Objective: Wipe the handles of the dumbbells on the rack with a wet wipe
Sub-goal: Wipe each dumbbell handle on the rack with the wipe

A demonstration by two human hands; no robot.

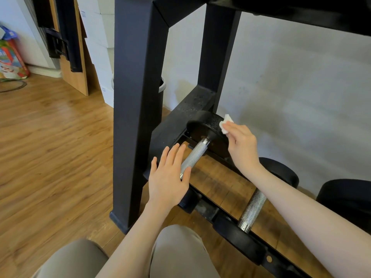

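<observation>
Two black dumbbells lie on the bottom shelf of a black rack (138, 81). The left dumbbell has a knurled silver handle (194, 157) and a round far head (206, 125). My right hand (242, 145) pinches a crumpled white wet wipe (225, 123) and holds it against the top right of that far head. My left hand (169, 177) is spread flat with straight fingers over the near end of the same handle, hiding the near head. The second dumbbell's handle (253, 209) lies to the right, under my right forearm.
The rack's thick upright post stands just left of my left hand, and its upper shelf (301, 11) hangs overhead. A white wall is behind. A further dumbbell head (347, 199) sits at the right. Wooden floor, boards and a colourful bag (11, 59) lie left. My knees are below.
</observation>
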